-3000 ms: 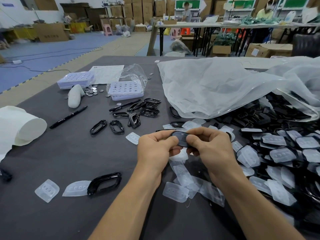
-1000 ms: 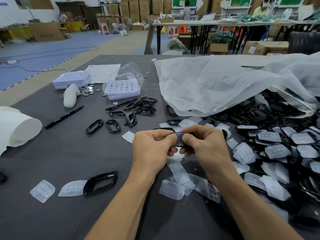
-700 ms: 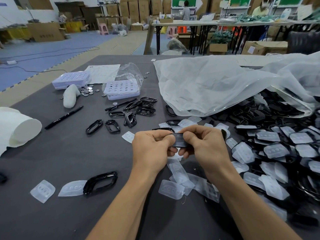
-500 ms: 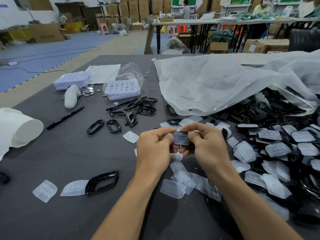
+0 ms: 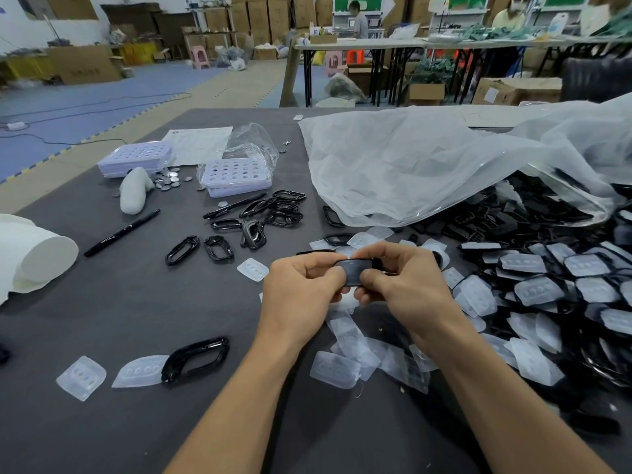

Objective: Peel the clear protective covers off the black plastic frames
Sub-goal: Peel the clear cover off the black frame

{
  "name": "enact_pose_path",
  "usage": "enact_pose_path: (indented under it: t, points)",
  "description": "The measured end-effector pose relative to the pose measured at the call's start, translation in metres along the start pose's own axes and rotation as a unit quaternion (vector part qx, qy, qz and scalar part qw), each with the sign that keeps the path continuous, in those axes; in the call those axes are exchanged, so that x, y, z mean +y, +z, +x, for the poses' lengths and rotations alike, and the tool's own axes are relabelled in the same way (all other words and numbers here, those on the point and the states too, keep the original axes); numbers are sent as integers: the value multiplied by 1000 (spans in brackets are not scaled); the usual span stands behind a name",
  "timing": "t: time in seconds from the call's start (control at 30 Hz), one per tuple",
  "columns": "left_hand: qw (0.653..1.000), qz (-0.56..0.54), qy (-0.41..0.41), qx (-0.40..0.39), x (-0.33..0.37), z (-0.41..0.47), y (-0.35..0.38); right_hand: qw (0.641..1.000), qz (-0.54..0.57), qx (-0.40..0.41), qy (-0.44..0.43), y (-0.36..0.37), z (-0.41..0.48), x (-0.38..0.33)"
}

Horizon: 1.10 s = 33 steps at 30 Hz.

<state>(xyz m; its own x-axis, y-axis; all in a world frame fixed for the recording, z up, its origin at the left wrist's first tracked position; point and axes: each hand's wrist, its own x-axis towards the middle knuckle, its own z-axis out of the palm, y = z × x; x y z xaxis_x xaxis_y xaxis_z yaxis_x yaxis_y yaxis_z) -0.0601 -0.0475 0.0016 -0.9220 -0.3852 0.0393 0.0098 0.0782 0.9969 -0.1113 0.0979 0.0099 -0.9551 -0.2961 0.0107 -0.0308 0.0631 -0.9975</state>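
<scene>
**Desk:** What has changed?

**Me:** Almost nothing in three seconds. My left hand [image 5: 301, 292] and right hand [image 5: 410, 289] still hold the same small black plastic frame [image 5: 354, 271] between them, at the same spot above the dark grey table [image 5: 102, 319].

**Desk:** And the fingers?

**Me:** Each hand pinches one end of it, thumb on the near face and forefinger curled over the top edge. The other fingers are curled underneath. I cannot tell whether the cover's edge has lifted.

**Desk:** What is around you?

**Me:** Loose clear moulded plastic covers [image 5: 342, 367] lie just below my hands. A heap of covered black frames [image 5: 533, 289] spills from the big translucent plastic bag [image 5: 427, 165] on my right. Bare glossy black frames [image 5: 260, 217] sit in a cluster to the upper left.
</scene>
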Motion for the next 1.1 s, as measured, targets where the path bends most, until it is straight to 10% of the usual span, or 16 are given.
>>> enact_pose_path:
  t: [1.1]
  points:
    - [991,-57,-118,-6,0,2,-1,999,23,29,-22,0,-2,-2]
